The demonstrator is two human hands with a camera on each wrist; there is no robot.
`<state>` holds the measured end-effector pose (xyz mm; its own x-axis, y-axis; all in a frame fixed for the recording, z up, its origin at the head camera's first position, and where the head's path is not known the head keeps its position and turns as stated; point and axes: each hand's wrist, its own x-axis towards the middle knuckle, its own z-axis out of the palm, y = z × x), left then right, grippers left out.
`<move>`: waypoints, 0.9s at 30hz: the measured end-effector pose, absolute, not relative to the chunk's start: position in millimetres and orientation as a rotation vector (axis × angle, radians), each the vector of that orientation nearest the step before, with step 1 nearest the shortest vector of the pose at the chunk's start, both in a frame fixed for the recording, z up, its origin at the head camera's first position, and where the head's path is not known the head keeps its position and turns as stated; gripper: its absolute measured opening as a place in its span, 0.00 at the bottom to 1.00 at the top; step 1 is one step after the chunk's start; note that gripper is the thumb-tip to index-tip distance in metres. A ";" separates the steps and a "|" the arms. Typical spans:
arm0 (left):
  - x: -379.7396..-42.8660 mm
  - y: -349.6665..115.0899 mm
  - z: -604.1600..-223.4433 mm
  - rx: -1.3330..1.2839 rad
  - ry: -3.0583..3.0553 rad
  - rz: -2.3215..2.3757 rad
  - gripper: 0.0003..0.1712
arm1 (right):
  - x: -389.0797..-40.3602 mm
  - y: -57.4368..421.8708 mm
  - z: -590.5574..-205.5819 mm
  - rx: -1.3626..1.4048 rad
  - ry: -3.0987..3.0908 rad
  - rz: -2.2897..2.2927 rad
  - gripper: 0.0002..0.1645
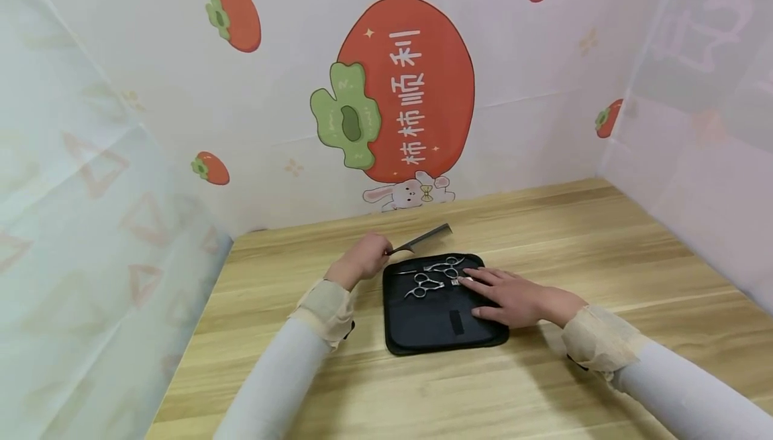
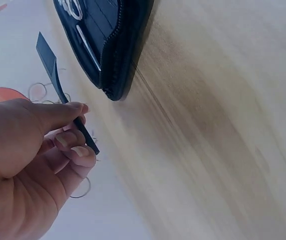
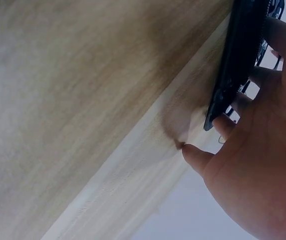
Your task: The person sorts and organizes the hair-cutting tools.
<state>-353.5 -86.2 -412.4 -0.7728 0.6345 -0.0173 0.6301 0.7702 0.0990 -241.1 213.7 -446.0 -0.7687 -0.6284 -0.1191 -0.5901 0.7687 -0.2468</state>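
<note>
Head view, comb: dark, at the centre of the frame, slanting up to the right, handle end in the left hand.
Head view, left hand: fingers curled, pinching the comb's handle.
Head view, case: black, lying flat and open, just below centre, near the comb.
Head view, scissors: two silver pairs in the case's upper part, an upper pair and a lower pair; a thin strip lies to their left.
Head view, right hand: fingers spread and fairly straight, resting over the case's right edge.
Head view, table: wood-grained, across the lower half of the frame.
Head view, wall: pale, with a large red fruit print at upper centre.
Left wrist view, comb: left of the frame, pinched between thumb and fingertips; both ends show beyond the grip.
Left wrist view, case: upper left, zip edge visible, apart from the hand.
Right wrist view, right hand: lower right, fingers apart, several at the edge of the case.
Right wrist view, case: upper right, seen edge-on, partly hidden by the fingers.
</note>
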 end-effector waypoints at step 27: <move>-282.8 -100.9 -402.6 1.259 2.794 0.165 0.05 | -230.2 222.2 -425.6 -0.989 2.775 -0.281 0.42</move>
<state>-282.8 -100.9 -402.6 -0.6616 0.7496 -0.0216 0.7418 0.6584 0.1277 -230.2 222.2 -425.6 -0.7619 -0.6388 -0.1069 -0.6045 0.7606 -0.2368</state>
